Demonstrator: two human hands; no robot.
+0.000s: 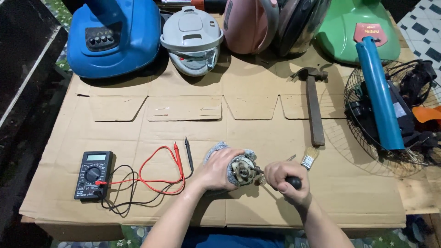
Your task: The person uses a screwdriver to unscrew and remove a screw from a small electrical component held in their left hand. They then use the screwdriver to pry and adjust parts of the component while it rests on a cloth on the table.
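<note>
Lying at lower centre of the frame on the flattened cardboard sheet (257, 133): one small electric motor (242, 171), greyish, its open end face turned toward the camera and slightly to the right.

Left hand (216, 171): clenched around the motor from the left side, with a grey rag (219, 148) bunched behind and over the top of it. The hand steadies the motor body against the cardboard.

Right hand (285, 181): closed around the black handle of a screwdriver (275, 178). The tool's long axis runs nearly level, handle at right, shaft pointing left and a touch upward. Its tip meets the motor's end face, just right of the centre hub; whether it sits in a screw head is too small to tell.

Key relation: the motor lies directly left of the right-hand grip, in line with the tool's shaft, and the two hands are close together with only the shaft between them.

Nearby items:
- small paintbrush (309, 158), just above and right of the right hand, apart from it.
- digital multimeter (93, 174) at lower left, with its red and black leads (161, 170) looped between it and the left forearm.
- hammer (313, 108) at upper right, handle pointing down the frame.
- fan guard grille (367, 138) at far right.
</note>
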